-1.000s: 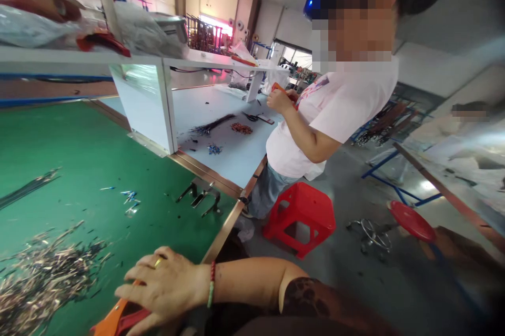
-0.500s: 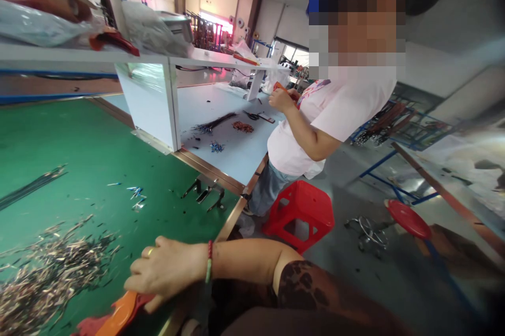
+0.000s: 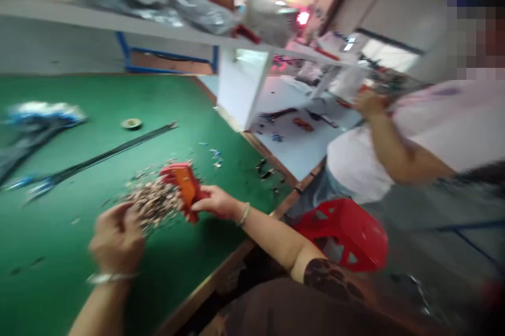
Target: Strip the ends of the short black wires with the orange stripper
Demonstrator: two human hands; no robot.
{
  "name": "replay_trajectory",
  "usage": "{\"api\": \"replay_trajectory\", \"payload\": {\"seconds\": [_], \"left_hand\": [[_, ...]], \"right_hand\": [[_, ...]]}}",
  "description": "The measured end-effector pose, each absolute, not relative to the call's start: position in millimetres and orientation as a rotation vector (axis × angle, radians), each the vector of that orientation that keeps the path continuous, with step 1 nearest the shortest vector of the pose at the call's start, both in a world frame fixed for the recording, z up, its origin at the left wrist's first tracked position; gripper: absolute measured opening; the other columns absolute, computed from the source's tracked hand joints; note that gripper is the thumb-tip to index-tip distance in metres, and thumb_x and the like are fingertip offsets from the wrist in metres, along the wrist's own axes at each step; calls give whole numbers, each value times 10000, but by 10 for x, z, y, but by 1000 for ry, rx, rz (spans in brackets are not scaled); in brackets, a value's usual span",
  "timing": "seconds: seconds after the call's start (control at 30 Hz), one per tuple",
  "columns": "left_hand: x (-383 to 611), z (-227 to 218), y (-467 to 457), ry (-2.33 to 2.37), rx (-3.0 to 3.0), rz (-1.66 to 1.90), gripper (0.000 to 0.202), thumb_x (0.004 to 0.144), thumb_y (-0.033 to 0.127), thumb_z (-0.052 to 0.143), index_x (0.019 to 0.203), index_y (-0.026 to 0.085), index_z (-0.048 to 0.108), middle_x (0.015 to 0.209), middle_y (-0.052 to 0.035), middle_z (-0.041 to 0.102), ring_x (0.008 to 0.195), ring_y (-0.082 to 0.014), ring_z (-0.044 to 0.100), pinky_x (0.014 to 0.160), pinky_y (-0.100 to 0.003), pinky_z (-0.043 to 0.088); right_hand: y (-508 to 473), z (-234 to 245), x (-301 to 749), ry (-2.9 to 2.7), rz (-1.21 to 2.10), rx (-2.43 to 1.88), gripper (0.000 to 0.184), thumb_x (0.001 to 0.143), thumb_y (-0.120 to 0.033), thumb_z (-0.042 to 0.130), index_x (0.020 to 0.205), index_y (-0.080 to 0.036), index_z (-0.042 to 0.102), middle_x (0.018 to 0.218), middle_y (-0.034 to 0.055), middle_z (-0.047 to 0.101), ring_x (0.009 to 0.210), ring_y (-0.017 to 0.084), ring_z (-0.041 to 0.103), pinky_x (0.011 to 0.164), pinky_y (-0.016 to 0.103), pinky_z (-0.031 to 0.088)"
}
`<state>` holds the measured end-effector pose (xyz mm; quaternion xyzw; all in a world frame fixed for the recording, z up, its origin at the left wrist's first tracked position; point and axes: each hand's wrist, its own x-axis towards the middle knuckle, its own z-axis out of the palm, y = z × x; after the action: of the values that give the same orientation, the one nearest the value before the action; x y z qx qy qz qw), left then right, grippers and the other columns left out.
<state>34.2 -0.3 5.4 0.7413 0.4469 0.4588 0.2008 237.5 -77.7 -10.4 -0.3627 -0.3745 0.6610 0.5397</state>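
Note:
My right hand [image 3: 216,203] grips the orange-and-red handles of a pliers-type hand tool [image 3: 185,187], which sits at the edge of a heap of cut wire scraps [image 3: 153,202]. My left hand [image 3: 117,238] hangs with curled fingers just left of and below the heap. Motion blur hides whether it pinches anything. Both hands are over a green bench mat [image 3: 189,257]. A long bundle of black wires [image 3: 106,153] lies beyond the heap.
A co-worker in a white T-shirt [image 3: 414,136] stands at the right, holding something orange in one hand [image 3: 367,103]. A red plastic stool [image 3: 343,236] stands by the bench edge. A pale blue table [image 3: 300,146] holds wires, and a white shelf [image 3: 118,20] carries bags.
The view has swung left and tilted. My left hand has come into view, and my right hand has moved the tool from the bottom edge up to the heap.

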Motion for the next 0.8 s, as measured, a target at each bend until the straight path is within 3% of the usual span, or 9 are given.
{"api": "replay_trajectory", "payload": {"seconds": [0.17, 0.43, 0.6, 0.8], "left_hand": [[289, -89, 65, 1217, 1924, 1374, 213, 877, 350, 572, 917, 170, 680, 807, -26, 669, 673, -130, 593, 639, -256, 475], [245, 1, 31, 1082, 1945, 1432, 155, 866, 306, 651, 913, 174, 718, 711, 22, 570, 566, -69, 473, 537, -205, 397], [246, 41, 0, 1036, 1984, 1377, 157, 867, 299, 658, 920, 169, 727, 740, 8, 600, 592, -72, 515, 553, -203, 430], [275, 30, -40, 1062, 2007, 1396, 172, 872, 297, 640, 915, 159, 734, 804, -32, 730, 671, -117, 655, 636, -222, 517]], "right_hand": [[-778, -94, 2349, -898, 1711, -803, 493, 696, -293, 808, 1122, -108, 643, 963, 97, 696, 795, 202, 678, 739, 359, 560], [-821, -114, 2317, -811, 1741, -784, 488, 719, -288, 770, 1150, -104, 634, 982, 106, 690, 823, 209, 662, 761, 382, 571], [-834, -82, 2319, -856, 1799, -814, 501, 712, -316, 767, 1140, -97, 626, 975, 112, 692, 819, 212, 659, 781, 401, 564], [-855, -96, 2266, -885, 1536, -891, 506, 777, -417, 704, 1178, -122, 613, 1027, 121, 683, 805, 201, 646, 761, 375, 555]]}}
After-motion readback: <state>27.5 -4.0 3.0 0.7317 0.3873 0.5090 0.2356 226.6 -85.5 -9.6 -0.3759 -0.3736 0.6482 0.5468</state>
